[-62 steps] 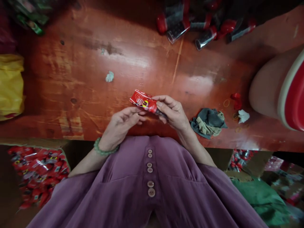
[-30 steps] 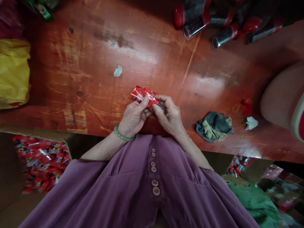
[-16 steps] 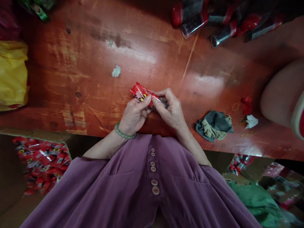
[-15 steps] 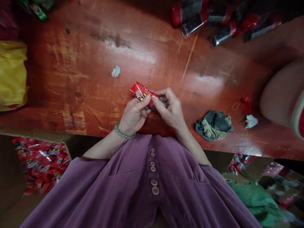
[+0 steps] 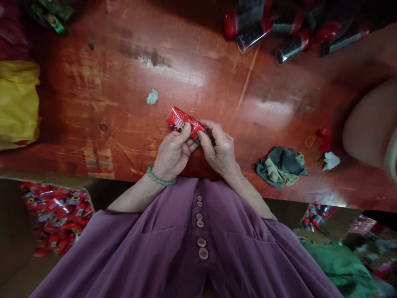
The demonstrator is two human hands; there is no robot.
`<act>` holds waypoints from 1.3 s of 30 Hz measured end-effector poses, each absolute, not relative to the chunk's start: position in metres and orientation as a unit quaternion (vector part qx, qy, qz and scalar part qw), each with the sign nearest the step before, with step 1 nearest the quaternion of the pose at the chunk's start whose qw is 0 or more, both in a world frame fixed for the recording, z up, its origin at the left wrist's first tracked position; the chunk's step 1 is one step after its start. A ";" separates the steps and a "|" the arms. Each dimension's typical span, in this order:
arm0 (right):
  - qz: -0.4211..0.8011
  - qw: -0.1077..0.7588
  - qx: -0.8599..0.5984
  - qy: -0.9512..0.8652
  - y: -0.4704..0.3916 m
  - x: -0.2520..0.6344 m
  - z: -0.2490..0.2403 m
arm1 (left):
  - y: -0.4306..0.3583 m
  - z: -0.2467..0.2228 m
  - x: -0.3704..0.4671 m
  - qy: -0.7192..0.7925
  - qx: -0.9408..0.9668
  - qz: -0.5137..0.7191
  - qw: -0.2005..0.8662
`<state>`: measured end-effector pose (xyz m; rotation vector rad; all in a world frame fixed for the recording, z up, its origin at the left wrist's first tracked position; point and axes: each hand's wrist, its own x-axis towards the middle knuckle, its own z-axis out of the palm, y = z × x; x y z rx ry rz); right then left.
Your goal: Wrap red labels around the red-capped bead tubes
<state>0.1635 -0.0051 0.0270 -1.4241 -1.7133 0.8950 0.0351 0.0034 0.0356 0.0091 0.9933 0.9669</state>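
A small red printed plastic packet (image 5: 175, 116) is between my two hands, just above the table's near edge. My left hand (image 5: 170, 155), with a green bead bracelet (image 5: 161, 180) at its wrist, pinches the packet's middle, thumb on top and fingers beneath. At the packet's right end my right hand (image 5: 221, 150) is closed, its thumb pressed on the red film and its forefinger curled behind. Part of that end is dark and hidden by the fingers. Thin loops (image 5: 194, 111) lie on the table just beyond the packet.
Clear tubes with red caps (image 5: 252, 39) lie at the back right of the red wooden table (image 5: 124, 87). A grey cloth (image 5: 282, 163) and a large pale tub (image 5: 369, 124) are on the right. A yellow bag (image 5: 18, 105) stands left; a box of red packets (image 5: 58, 211) sits below.
The packet has shifted slightly left and shows more of its flat red face. My right hand has moved a little left, and my left thumb has slid left along the film.
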 end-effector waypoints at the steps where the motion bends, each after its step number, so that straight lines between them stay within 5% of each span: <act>1: 0.337 0.368 -0.563 -0.659 -0.007 0.161 0.027 | 0.003 0.036 0.036 0.456 0.004 0.446 0.770; 11: 0.546 0.373 -0.532 -0.528 -0.004 0.161 0.021 | 0.006 0.040 0.032 0.448 0.054 0.452 0.770; 28: 0.655 0.365 -0.503 -0.431 -0.004 0.178 0.040 | 0.009 0.038 0.029 0.442 0.126 0.457 0.762; 39: 0.522 0.440 -0.543 -0.489 -0.017 0.164 0.028 | 0.007 0.039 0.033 0.411 0.182 0.491 0.746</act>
